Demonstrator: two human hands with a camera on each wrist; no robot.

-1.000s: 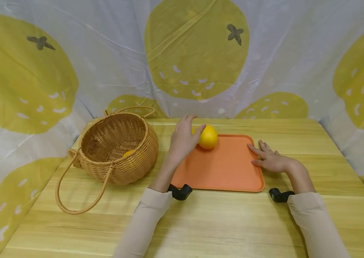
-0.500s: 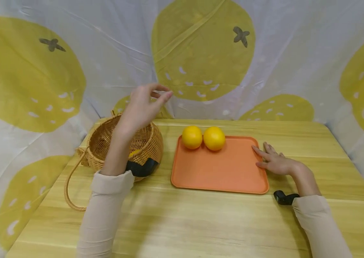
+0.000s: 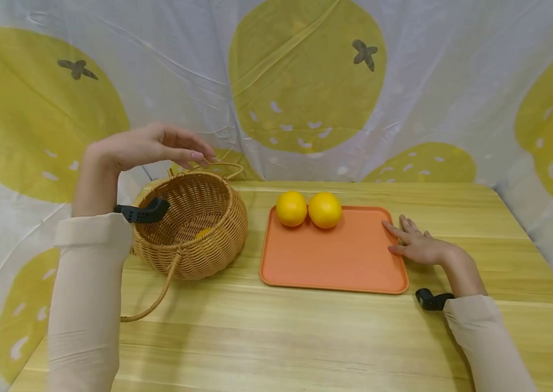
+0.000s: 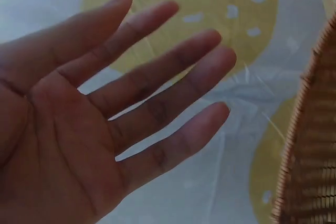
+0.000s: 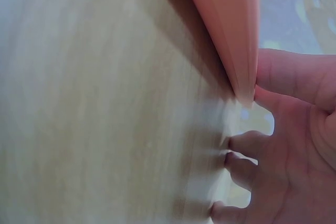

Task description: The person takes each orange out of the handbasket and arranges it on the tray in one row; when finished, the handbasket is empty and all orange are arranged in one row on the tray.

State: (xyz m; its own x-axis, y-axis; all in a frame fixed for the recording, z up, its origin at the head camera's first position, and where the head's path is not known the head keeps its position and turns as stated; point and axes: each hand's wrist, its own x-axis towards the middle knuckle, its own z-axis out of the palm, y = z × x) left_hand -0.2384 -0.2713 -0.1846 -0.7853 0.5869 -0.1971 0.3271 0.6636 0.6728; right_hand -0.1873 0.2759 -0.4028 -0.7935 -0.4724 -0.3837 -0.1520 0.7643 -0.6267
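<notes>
My left hand (image 3: 146,147) is raised above the far left of the wicker basket (image 3: 220,247), palm down and holding nothing. In the left wrist view its fingers (image 4: 163,103) are spread and nearly straight, with the basket's rim (image 4: 300,114) off to the right. Two oranges (image 3: 292,209) sit side by side at the back left of the orange-coloured tray (image 3: 332,258). Inside the basket a bit of yellow-orange fruit (image 3: 203,233) shows, mostly hidden by the near wall. My right hand (image 3: 422,248) rests at the tray's right edge, thumb and forefinger touching the rim, other fingers on the table.
The basket's front handle (image 3: 161,294) hangs down onto the wooden table (image 3: 306,337); its rear handle (image 3: 234,166) leans back. A fruit-printed cloth (image 3: 413,81) hangs behind the table and along both sides.
My left hand has let go of the orange at the tray's back left, then risen and swung left over the basket. The right hand stays at the tray's edge.
</notes>
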